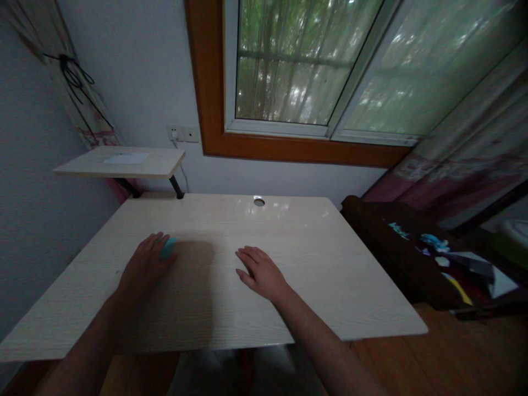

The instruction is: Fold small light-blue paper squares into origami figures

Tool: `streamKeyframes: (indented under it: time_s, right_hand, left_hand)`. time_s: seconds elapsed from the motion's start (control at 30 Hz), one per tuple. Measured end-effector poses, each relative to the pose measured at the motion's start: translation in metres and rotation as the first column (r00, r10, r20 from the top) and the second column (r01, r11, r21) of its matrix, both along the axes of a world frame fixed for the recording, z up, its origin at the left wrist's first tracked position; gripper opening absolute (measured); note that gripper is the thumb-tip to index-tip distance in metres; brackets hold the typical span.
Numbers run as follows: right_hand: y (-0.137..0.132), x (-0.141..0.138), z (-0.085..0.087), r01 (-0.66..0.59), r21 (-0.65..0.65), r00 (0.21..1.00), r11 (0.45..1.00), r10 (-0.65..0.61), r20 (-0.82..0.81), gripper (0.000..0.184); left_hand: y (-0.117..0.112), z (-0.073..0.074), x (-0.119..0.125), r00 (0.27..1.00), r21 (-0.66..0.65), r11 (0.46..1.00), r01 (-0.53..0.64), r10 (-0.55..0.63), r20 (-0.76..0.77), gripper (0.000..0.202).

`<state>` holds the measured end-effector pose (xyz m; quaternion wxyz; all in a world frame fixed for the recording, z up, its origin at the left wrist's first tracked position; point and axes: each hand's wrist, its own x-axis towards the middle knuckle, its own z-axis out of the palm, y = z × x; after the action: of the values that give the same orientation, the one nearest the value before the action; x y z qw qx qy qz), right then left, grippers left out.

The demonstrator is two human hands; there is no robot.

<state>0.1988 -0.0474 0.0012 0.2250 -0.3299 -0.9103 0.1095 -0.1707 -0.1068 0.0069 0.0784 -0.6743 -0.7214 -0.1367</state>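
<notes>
Pale wooden desk [330,286] is filling the near view. Left hand [144,265] is lying palm-down on it, fingers covering a small teal object [169,248]; whether the grip is closing on it, cannot tell. Right hand [259,273] is resting flat, well apart to the right, grip wide, holding nothing. Farther back, a raised shelf [157,163] is standing at the left corner, a window [289,66] beyond.

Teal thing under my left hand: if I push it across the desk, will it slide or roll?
The teal thing looks small and low, half covered by the left hand, so probably light. It likely slides rather than rolls on the smooth, glossy desk. Stiffness cannot be told.
</notes>
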Motion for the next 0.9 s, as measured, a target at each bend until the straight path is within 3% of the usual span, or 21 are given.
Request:
streamKeyframes:
  time_s: [0.13, 0.53, 0.9]
  right_hand:
    - [0.001, 0.000, -0.001, -0.016, -0.004, 0.999, 1.000, 0.016, -0.052, 0.051]
    - [0.002, 0.002, -0.004, -0.033, 0.025, 0.996, 0.999, 0.035, -0.085, 0.045]
    - [0.003, 0.003, -0.003, -0.038, 0.024, 0.996, 0.999, 0.040, -0.085, 0.042]
  left_hand:
    - [-0.004, -0.006, -0.014, 0.999, -0.150, 0.988, -0.027, 0.031, 0.025, 0.065]
    - [-0.002, 0.007, -0.010, 0.997, -0.196, 0.979, -0.059, 0.069, 0.044, 0.058]
    - [0.008, -0.002, -0.030, 0.995, -0.058, 0.996, 0.065, -0.060, 0.085, 0.048]
